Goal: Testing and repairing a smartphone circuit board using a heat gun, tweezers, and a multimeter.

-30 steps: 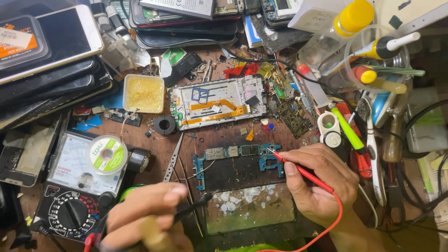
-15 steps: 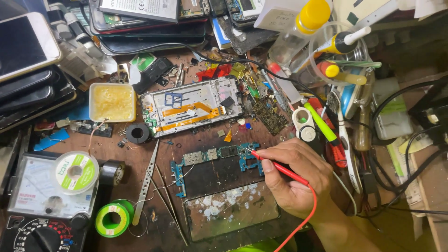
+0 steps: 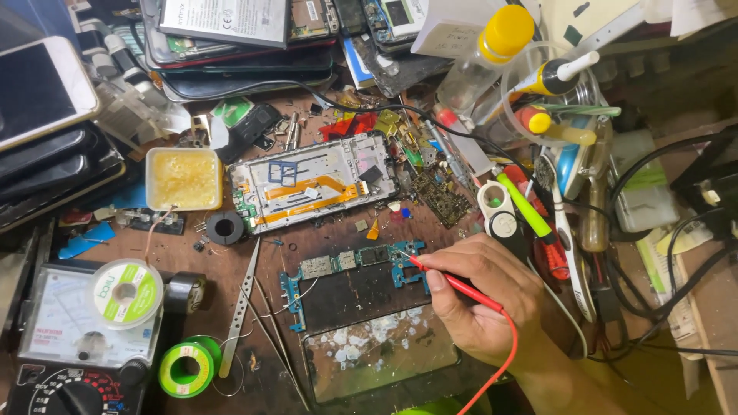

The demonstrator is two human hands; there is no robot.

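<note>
My right hand [image 3: 484, 300] grips a red test probe [image 3: 453, 282] like a pen, its tip resting on the right end of a blue phone circuit board [image 3: 350, 263] that lies on a dark block on the bench. A red lead [image 3: 503, 361] trails from the probe toward me. An opened phone frame with an orange flex strip [image 3: 311, 182] lies just beyond the board. My left hand is out of view. An analogue multimeter [image 3: 77, 338] sits at the lower left with a solder spool [image 3: 123, 292] on it.
Metal tweezers [image 3: 240, 307] and a green solder reel [image 3: 187, 365] lie left of the board. A tub of yellow flux [image 3: 183, 178], stacked phones [image 3: 46, 115], a yellow-capped bottle [image 3: 492, 54], tools and tangled black cables [image 3: 661, 230] crowd the bench.
My left hand, low at the front a second ago, has left the view. The view has shifted, and the right hand keeps the red probe on the board.
</note>
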